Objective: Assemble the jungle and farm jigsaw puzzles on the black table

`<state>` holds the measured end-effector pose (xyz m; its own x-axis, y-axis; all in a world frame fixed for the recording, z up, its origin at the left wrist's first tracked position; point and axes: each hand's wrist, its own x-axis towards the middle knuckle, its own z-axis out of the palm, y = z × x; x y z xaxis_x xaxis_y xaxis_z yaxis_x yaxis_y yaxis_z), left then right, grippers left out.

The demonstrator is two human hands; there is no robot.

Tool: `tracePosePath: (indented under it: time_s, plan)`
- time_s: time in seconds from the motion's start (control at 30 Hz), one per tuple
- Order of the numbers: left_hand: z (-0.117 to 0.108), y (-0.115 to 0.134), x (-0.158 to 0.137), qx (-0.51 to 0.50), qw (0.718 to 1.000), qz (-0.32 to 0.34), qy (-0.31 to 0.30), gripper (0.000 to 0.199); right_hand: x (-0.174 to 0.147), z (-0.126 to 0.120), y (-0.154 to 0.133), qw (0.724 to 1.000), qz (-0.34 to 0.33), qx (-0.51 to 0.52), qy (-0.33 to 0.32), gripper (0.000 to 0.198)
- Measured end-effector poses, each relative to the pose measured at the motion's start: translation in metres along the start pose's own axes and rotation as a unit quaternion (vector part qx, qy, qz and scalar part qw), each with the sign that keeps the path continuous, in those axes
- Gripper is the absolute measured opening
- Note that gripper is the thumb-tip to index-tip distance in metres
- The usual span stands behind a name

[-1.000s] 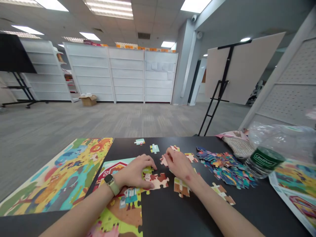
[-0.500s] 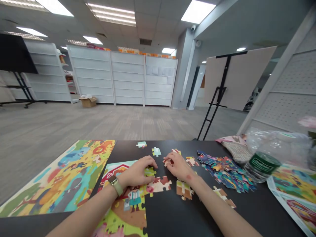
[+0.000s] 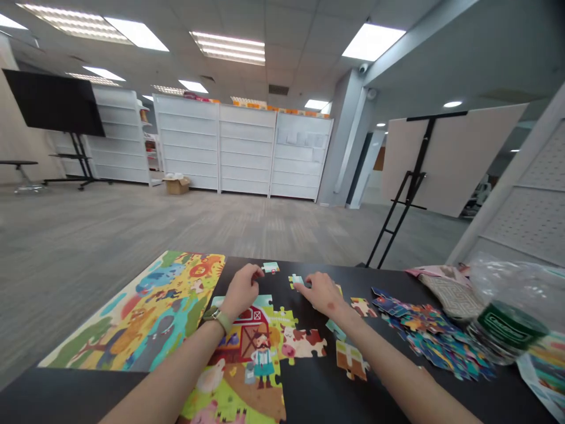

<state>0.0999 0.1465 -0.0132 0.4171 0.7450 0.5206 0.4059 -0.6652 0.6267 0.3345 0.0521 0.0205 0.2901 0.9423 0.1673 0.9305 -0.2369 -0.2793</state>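
My left hand [image 3: 242, 290], wearing a watch with a pale green strap, reaches over the top of the partly joined farm puzzle [image 3: 247, 377]. Its fingers are loosely curled and apart, beside a loose light-blue puzzle piece [image 3: 271, 268] at the table's far edge. My right hand [image 3: 323, 292] is palm down, thumb and fingers apart. Its thumb tip meets or overlaps a second pale-blue puzzle piece [image 3: 295, 281]. A barn, a farmer and a cow show in the joined part. Brown-and-green joined pieces [image 3: 351, 359] lie below my right forearm; another light-blue piece [image 3: 336, 330] is partly under it.
Left of the puzzle lies a colourful animal picture sheet [image 3: 159, 312]. A heap of dark-blue puzzle pieces [image 3: 441, 338] is at right, beside a clear bottle with a green label [image 3: 507, 324] and a patterned pouch [image 3: 450, 288]. A brown-and-white piece [image 3: 363, 307] lies nearer.
My left hand has lifted off the joined puzzle and moved forward to the far edge. My right hand has shifted beside the pale-blue piece, leaving the piece under its fingers. The view has turned left.
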Motion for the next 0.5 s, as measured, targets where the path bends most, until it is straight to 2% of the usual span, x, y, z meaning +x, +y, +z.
tracePosePath:
  time_s: [0.07, 0.17, 0.33, 0.4, 0.5]
  plan:
    - [0.003, 0.0, -0.002, 0.002, 1.0, -0.001, -0.007, 0.034, 0.016, 0.008, -0.011, 0.999, 0.027, 0.013, -0.013, 0.041]
    - [0.004, 0.004, -0.003, 0.004, 1.0, 0.002, -0.023, 0.031, 0.032, 0.02, -0.018, 0.998, 0.029, 0.045, -0.025, 0.028]
    - [0.002, 0.011, -0.004, 0.013, 0.997, 0.025, -0.067, 0.031, 0.027, 0.029, -0.013, 0.988, -0.022, 0.15, -0.025, 0.028]
    - [0.002, 0.012, -0.004, 0.011, 0.996, 0.037, -0.078, 0.031, 0.017, 0.031, -0.009, 0.974, -0.058, 0.216, -0.027, 0.031]
    - [0.003, 0.013, -0.005, 0.008, 0.995, 0.043, -0.09, 0.029, 0.003, 0.035, -0.008, 0.926, -0.104, 0.358, -0.053, 0.036]
